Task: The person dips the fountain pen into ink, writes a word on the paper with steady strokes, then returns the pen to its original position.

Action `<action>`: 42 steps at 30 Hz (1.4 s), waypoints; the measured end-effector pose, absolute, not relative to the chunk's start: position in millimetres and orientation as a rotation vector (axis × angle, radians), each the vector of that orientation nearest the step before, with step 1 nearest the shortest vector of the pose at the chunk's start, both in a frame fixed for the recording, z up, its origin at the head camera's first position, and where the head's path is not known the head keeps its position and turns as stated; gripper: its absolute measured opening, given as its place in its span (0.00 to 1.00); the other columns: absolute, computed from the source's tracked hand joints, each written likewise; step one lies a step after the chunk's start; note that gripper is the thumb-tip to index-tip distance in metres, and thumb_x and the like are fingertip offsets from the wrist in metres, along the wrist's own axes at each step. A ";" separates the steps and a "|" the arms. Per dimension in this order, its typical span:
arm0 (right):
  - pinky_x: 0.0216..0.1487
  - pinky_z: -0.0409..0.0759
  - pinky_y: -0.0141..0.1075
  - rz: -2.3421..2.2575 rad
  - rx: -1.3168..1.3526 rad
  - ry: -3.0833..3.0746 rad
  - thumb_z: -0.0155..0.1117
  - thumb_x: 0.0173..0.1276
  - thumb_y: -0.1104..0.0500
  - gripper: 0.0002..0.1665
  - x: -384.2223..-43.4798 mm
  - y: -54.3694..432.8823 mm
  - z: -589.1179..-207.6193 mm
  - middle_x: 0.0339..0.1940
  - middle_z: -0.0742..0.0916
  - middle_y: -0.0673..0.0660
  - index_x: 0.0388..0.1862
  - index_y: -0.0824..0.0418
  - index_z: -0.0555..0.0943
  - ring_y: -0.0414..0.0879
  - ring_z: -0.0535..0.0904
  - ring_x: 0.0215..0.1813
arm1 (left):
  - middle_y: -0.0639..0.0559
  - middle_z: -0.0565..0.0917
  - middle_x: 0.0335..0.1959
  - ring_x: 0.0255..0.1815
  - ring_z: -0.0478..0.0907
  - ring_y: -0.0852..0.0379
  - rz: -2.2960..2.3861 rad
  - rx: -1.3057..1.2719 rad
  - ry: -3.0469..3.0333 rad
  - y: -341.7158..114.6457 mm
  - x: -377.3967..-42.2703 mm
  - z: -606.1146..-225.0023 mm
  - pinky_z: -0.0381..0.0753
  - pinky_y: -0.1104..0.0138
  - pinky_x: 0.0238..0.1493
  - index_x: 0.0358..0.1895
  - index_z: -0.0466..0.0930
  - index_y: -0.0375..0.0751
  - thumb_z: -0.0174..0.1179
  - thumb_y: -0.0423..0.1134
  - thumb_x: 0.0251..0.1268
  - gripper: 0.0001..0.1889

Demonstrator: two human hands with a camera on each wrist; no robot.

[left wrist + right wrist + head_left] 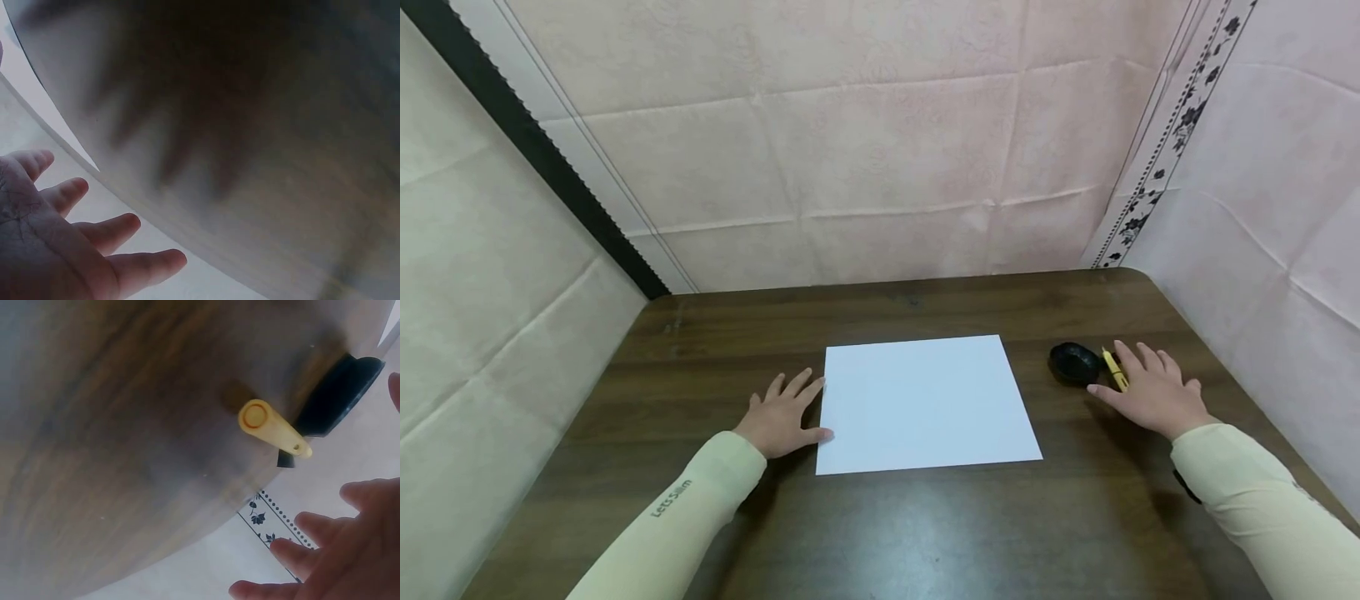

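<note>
A blank white sheet of paper point(928, 408) lies flat on the table. My left hand point(781, 419) is at its left edge, fingers spread, with the thumb tip and index fingertip overlapping the edge. In the left wrist view the left palm point(44, 237) and its spread fingers show. My right hand point(1159, 396), fingers spread and holding nothing, is beside a slim yellow pen-like thing point(1115, 371). This leans against a small black bowl point(1074, 364), seen with a short handle in the right wrist view. There, the yellow piece point(275, 429) shows a round end.
The brown wooden table point(910, 533) has rounded far corners. Pale cloth point(880, 167) hangs behind it, with more cloth point(1292, 208) along the right side and on the left. A dark strip point(542, 158) runs down the left corner.
</note>
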State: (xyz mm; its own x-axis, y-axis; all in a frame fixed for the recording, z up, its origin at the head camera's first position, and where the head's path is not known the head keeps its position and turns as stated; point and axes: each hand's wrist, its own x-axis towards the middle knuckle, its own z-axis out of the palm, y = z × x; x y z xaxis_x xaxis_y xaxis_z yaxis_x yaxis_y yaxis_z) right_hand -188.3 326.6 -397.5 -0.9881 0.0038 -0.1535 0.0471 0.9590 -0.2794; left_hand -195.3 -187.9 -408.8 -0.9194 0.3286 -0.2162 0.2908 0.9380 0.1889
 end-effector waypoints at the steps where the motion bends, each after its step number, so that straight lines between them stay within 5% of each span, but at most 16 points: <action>1: 0.53 0.46 0.79 -0.420 0.037 2.960 0.50 0.63 0.25 0.63 -188.1 327.1 -398.4 0.72 0.50 0.80 0.78 0.65 0.42 0.81 0.40 0.68 | 0.41 0.50 0.78 0.73 0.47 0.25 0.231 0.464 2.844 -187.3 -194.7 -408.5 0.53 0.27 0.59 0.77 0.53 0.48 0.58 0.63 0.62 0.45; 16: 0.48 0.65 0.74 -0.400 0.024 2.940 0.59 0.64 0.35 0.58 -187.1 337.6 -404.3 0.67 0.59 0.83 0.75 0.72 0.48 0.82 0.57 0.62 | 0.41 0.52 0.77 0.73 0.48 0.27 0.272 0.453 2.806 -180.4 -191.7 -407.0 0.54 0.28 0.60 0.76 0.55 0.47 0.59 0.60 0.63 0.42; 34: 0.49 0.70 0.67 -0.433 0.031 2.942 0.63 0.65 0.45 0.49 -185.8 343.5 -402.4 0.60 0.67 0.85 0.70 0.77 0.57 0.79 0.66 0.59 | 0.42 0.54 0.77 0.73 0.48 0.26 0.264 0.470 2.779 -182.9 -195.1 -412.7 0.59 0.29 0.58 0.75 0.59 0.47 0.57 0.62 0.63 0.40; 39: 0.41 0.76 0.57 -0.506 0.047 2.888 0.63 0.66 0.49 0.48 -185.7 344.6 -401.7 0.46 0.78 0.76 0.70 0.79 0.55 0.60 0.81 0.40 | 0.42 0.54 0.77 0.73 0.48 0.27 0.262 0.469 2.780 -182.8 -194.6 -412.4 0.59 0.29 0.58 0.75 0.59 0.47 0.57 0.62 0.64 0.40; 42: 0.35 0.76 0.48 -0.575 0.054 2.853 0.63 0.66 0.51 0.48 -185.4 345.7 -401.3 0.40 0.81 0.70 0.70 0.80 0.54 0.45 0.80 0.28 | 0.42 0.54 0.77 0.73 0.48 0.26 0.267 0.464 2.777 -182.0 -194.0 -411.8 0.59 0.29 0.58 0.75 0.59 0.47 0.58 0.61 0.64 0.40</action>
